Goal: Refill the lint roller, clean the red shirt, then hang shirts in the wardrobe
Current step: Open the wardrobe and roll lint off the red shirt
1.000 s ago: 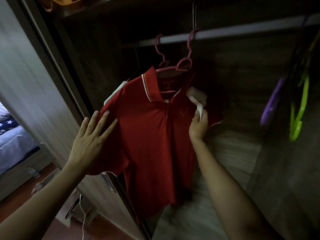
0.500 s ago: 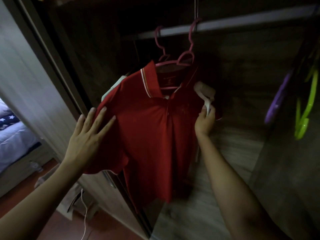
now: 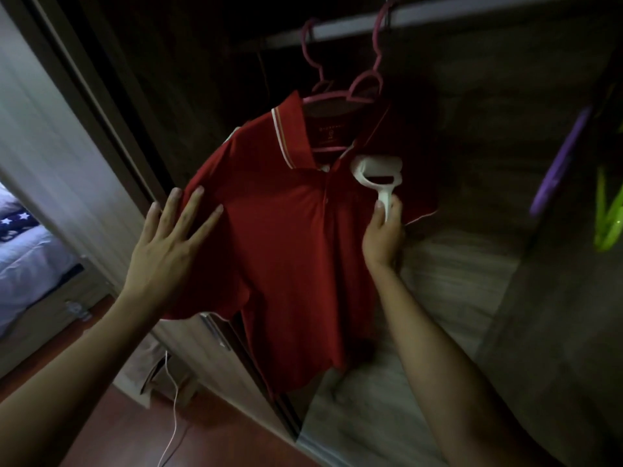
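A red polo shirt [image 3: 290, 237] with a white-striped collar hangs on a pink hanger [image 3: 340, 96] from the wardrobe rail [image 3: 438, 16]. My left hand [image 3: 168, 244] lies flat with spread fingers on the shirt's left sleeve and shoulder. My right hand [image 3: 384, 237] grips the handle of a white lint roller [image 3: 377, 173], whose head rests on the shirt's chest just right of the button placket, below the collar.
The dark wooden wardrobe's sliding door frame [image 3: 94, 106] runs down the left. A purple hanger [image 3: 559, 163] and a green hanger [image 3: 610, 214] hang at the right. A bed [image 3: 23, 251] with a star-patterned cover lies far left. A white cable [image 3: 173, 412] trails on the reddish floor.
The lint roller has shifted up and left across the shirt's chest toward the collar. My left hand stays flat on the sleeve.
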Action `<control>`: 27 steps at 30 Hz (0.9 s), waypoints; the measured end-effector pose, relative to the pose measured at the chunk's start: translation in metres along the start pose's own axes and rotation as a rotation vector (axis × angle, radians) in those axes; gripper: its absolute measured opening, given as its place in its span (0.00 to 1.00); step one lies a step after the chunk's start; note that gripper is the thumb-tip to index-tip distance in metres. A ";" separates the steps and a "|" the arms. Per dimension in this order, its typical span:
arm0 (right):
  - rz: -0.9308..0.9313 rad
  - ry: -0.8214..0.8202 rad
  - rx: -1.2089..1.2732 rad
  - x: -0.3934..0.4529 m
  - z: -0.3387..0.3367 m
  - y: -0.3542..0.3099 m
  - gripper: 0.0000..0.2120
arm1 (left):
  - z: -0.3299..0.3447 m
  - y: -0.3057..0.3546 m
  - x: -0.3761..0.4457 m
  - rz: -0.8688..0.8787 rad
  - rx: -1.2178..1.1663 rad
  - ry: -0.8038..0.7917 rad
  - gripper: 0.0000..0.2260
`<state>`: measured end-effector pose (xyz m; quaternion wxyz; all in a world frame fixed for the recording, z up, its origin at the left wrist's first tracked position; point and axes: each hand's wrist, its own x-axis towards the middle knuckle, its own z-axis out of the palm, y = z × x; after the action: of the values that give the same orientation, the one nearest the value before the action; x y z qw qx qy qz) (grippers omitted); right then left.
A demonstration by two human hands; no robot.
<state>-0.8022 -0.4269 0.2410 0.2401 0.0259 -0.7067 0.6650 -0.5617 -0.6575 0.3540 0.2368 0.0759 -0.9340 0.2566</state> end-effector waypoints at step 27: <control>0.455 -0.509 -0.463 -0.144 -0.015 0.189 0.16 | 0.015 0.002 0.008 0.020 -0.034 -0.023 0.44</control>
<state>-0.7374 -0.4316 0.0123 -0.0959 -0.0220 -0.8621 0.4971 -0.5750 -0.6636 0.3452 0.2245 0.0653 -0.9417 0.2421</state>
